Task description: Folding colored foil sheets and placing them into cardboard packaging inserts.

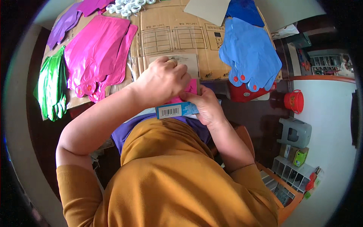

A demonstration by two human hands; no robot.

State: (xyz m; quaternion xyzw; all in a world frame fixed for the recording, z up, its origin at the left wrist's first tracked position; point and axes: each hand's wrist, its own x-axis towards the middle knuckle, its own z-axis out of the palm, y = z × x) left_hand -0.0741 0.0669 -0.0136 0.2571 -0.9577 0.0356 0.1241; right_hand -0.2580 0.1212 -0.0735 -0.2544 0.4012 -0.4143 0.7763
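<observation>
My right hand (207, 105) holds a small blue packet (189, 109) with a white barcode label, thumb on top. A bright pink folded piece (193, 86) shows above the packet, between my two hands. My left hand (163, 78), with a ring on one finger, is curled closed over the pink piece's left side. Its fingertips are hidden, so what they pinch cannot be made out. Under the hands lies a pale printed sheet (191, 61) on the cardboard.
Flat cardboard (166, 22) covers the table. Shiny pink foil pieces (96, 53), like uninflated balloons, and green ones (53, 85) lie left. Light blue ones (247, 53) overhang the right edge. White ribbon rolls (126, 6) sit at the back. A red bucket (294, 102) and grey stool (295, 131) stand right.
</observation>
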